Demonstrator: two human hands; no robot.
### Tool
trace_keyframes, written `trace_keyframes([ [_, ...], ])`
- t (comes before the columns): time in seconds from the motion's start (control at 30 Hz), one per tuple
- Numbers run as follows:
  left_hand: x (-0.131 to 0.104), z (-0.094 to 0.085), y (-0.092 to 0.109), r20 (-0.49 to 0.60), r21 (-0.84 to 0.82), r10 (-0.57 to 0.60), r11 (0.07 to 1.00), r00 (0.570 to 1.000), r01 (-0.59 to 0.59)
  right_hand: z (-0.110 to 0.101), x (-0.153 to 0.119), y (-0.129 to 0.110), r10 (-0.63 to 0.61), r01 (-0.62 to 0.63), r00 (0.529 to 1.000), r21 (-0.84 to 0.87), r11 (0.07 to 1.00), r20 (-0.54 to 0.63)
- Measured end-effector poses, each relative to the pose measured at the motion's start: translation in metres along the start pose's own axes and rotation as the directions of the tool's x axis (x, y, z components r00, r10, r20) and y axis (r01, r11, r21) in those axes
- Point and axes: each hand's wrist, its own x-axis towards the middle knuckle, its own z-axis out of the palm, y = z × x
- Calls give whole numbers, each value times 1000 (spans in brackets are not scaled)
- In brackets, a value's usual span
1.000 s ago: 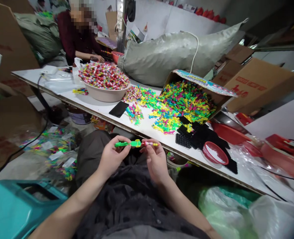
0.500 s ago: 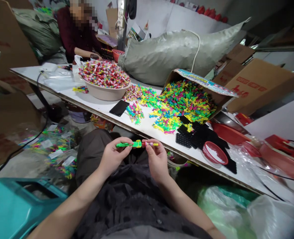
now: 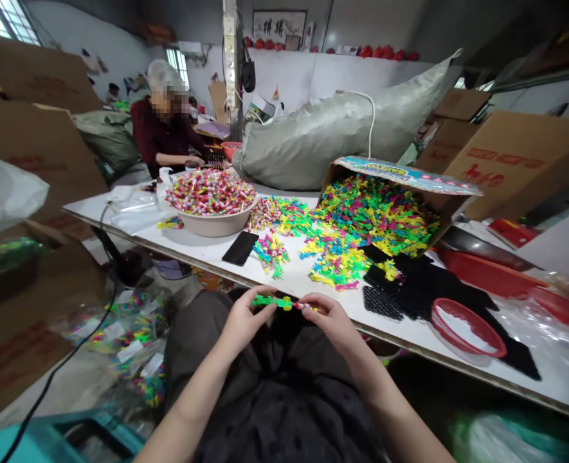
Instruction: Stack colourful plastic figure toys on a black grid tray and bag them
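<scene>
Over my lap, just off the table's front edge, my left hand (image 3: pixel 246 316) pinches a small green plastic piece (image 3: pixel 269 301) with a yellow part at its right end. My right hand (image 3: pixel 326 312) holds a red-and-white patterned piece (image 3: pixel 304 307) from the other side. The two pieces lie in one line, end to end; whether they are joined cannot be made out. Beyond my hands, a pile of bright plastic pieces (image 3: pixel 339 263) and a smaller heap of mixed pieces (image 3: pixel 272 254) rest on the white table (image 3: pixel 207 252), beside a black phone (image 3: pixel 240 249).
A beige basin (image 3: pixel 214 225) heaped with red-and-white pieces stands at the back left. To the right are a tipped carton of coloured pieces (image 3: pixel 380 212), black mesh (image 3: pixel 424 283) and a red basket (image 3: pixel 467 328). A person (image 3: pixel 156 132) sits behind the table, near a large grey sack (image 3: pixel 308 141).
The view has tilted up and shifted, showing more of the wall and the seated person. Both hands still hold the pieces, and the right fingers now cover more of the patterned one.
</scene>
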Motion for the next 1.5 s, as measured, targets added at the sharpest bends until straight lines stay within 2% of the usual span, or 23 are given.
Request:
trace_keyframes([
  [0.03,9,0,-7,17,-30,-18,999,1000,19,-6,11,4,3,-5,1000,-67,998,-22],
  [0.1,27,-1,-23,40,-94,-67,993,997,71,-17,37,14,-29,-1,989,-199,980,-146],
  [0.2,44,0,-47,52,-133,-160,977,986,165,-30,78,33,-61,-74,919,-324,943,-390],
  [0.3,50,4,-68,90,-125,-236,961,967,247,-34,108,57,-108,-139,859,-431,892,-501],
  [0.4,56,7,-75,150,-66,-287,952,946,299,-29,120,73,-209,-183,858,-661,728,-468],
  [0.47,67,5,-65,210,4,-262,964,942,267,-26,127,71,-294,-170,864,-787,593,-409],
  [0.53,88,-2,-46,266,67,-168,986,949,155,-28,144,59,-382,-95,865,-855,510,-324],
  [0.6,118,-10,-25,262,105,-30,994,965,2,-33,176,44,-419,20,886,-888,460,-197],
  [0.67,150,-17,-11,156,64,104,991,982,-115,-37,221,34,-359,112,932,-904,414,-50],
  [0.73,175,-20,-13,-21,-21,196,980,980,-197,-36,268,34,-249,193,962,-925,327,113],
  [0.77,184,-21,-19,-135,-45,220,973,966,-228,-33,288,38,-179,211,969,-944,253,168],
  [0.83,193,-20,-39,-352,-40,210,970,912,-238,-27,316,49,-65,210,977,-970,120,203],
  [0.9,195,-21,-58,-472,-47,149,980,869,-194,-23,328,61,-24,199,980,-979,51,198],
  [0.97,196,-25,-70,-502,-78,128,978,856,-192,-23,332,68,-36,196,980,-980,41,194],
  [1.03,199,-31,-72,-511,-88,156,969,845,-232,-28,337,69,-59,163,985,-986,35,161],
  [1.1,203,-39,-69,-550,-91,167,962,818,-258,-35,346,64,-88,59,995,-996,61,53],
  [1.17,207,-45,-65,-613,-114,136,960,778,-257,-40,361,58,-113,-78,989,-988,135,-94],
  [1.23,210,-48,-63,-660,-137,106,956,744,-258,-40,375,56,-127,-127,980,-975,181,-152],
  [1.27,211,-49,-63,-671,-145,99,954,734,-262,-38,381,56,-131,-109,983,-980,166,-132],
  [1.4,212,-49,-64,-680,-168,86,948,728,-269,-28,391,61,-105,36,994,-999,-33,39],
  [1.5,212,-50,-65,-681,-178,76,947,728,-266,-27,390,57,-117,51,991,-995,-85,61],
])
